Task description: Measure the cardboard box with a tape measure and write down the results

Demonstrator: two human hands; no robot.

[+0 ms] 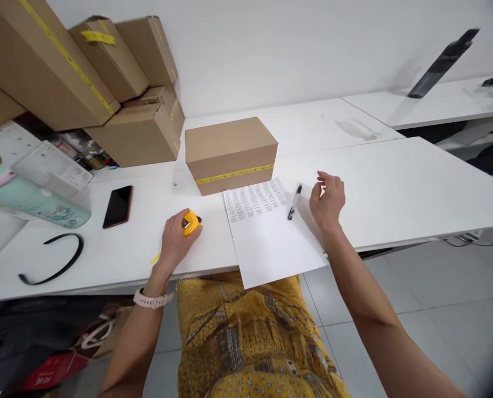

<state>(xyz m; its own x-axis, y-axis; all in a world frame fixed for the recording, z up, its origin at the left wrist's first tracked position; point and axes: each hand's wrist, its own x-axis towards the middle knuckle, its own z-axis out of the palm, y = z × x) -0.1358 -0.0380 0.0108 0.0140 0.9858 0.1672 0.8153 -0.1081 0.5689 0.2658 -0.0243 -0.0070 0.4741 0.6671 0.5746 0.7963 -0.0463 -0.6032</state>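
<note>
My left hand (176, 237) is closed around a yellow tape measure (192, 223) at the table's front part. A short yellow strip shows beside the wrist. To the right, my right hand (328, 200) is held over the table with its fingers loosely bent and apart, holding nothing. Just left of it a black-and-clear pen (295, 202) lies by the right edge of a paper sheet (267, 243). Rows of small handwriting fill the sheet's upper part, and its lower edge hangs past the table. Behind the sheet stands a closed cardboard box (232, 155) with yellow tape along its side.
Several cardboard boxes (134, 132) are stacked at the back left. A phone (118, 207), a black curved band (64, 260) and a mint-green bottle (43, 199) occupy the table's left. A dark bottle (441, 63) stands far right. Bags lie below the table at left.
</note>
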